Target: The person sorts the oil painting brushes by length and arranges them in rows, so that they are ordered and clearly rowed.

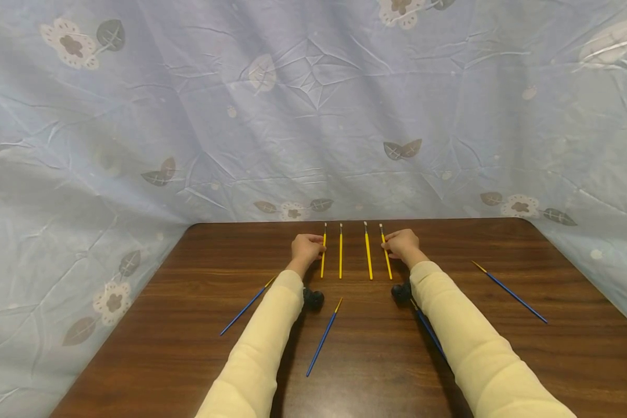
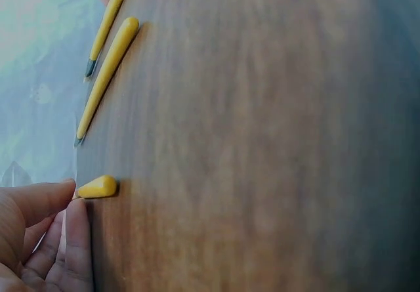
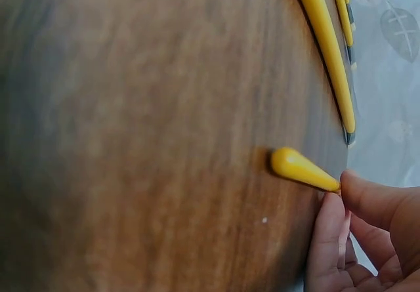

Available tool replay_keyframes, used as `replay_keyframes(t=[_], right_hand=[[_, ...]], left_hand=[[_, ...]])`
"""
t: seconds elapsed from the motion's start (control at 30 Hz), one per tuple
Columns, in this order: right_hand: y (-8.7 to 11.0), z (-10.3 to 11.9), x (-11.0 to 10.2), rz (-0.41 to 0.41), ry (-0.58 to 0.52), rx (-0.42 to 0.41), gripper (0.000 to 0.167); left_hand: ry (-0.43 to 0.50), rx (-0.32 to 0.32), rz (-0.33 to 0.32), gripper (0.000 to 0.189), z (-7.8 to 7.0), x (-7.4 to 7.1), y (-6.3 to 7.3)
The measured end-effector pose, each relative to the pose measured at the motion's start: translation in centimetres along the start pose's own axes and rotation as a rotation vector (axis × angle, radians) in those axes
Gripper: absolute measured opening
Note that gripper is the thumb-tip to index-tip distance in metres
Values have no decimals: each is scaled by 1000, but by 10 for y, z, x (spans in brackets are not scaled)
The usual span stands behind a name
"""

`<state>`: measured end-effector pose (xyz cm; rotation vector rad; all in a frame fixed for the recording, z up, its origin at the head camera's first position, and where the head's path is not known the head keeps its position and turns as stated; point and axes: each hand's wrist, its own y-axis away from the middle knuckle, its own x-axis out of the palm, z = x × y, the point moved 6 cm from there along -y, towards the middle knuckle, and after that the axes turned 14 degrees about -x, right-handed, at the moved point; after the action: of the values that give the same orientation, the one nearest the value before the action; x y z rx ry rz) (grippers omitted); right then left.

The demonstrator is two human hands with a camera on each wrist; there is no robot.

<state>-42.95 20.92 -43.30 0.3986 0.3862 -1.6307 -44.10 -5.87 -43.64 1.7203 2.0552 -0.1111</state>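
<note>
On the table [image 1: 376,348], each hand [image 1: 306,248] [image 1: 404,244] pinches 1 yellow paintbrush [image 1: 322,268] [image 1: 388,267].

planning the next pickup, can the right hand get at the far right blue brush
Likely yes: nothing shows between the right hand and that blue brush, which lies right of its sleeve, though the hand would first need to release its yellow brush.

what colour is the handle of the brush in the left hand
The handle is yellow, seen closest and best in the left wrist view.
</note>
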Motion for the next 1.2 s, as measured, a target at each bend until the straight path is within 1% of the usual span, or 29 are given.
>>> replay_keyframes(t=[0.27,0.4,0.53,0.67,0.87,0.97,1.07,1.2], right_hand=[[2,1,-1,1,0,-1,33],[2,-1,-2,10,-21,0,34],[4,2,-4,11,-82,-1,35],[8,9,-5,27,-153,2,37],[11,24,-10,59,-199,-30,39],[14,30,-12,90,-205,-45,40],[19,34,-14,123,-197,-57,41],[28,38,-18,174,-148,-88,41]], left_hand=[[32,-10,14,22,0,0,2],[46,-12,26,22,0,0,2],[61,-1,34,23,-2,-3,4],[52,6,46,24,-5,-6,8],[20,16,96,29,-14,-9,16],[31,25,121,31,-19,-12,22],[52,46,157,33,-20,-14,29],[52,71,231,34,-20,-15,42]])
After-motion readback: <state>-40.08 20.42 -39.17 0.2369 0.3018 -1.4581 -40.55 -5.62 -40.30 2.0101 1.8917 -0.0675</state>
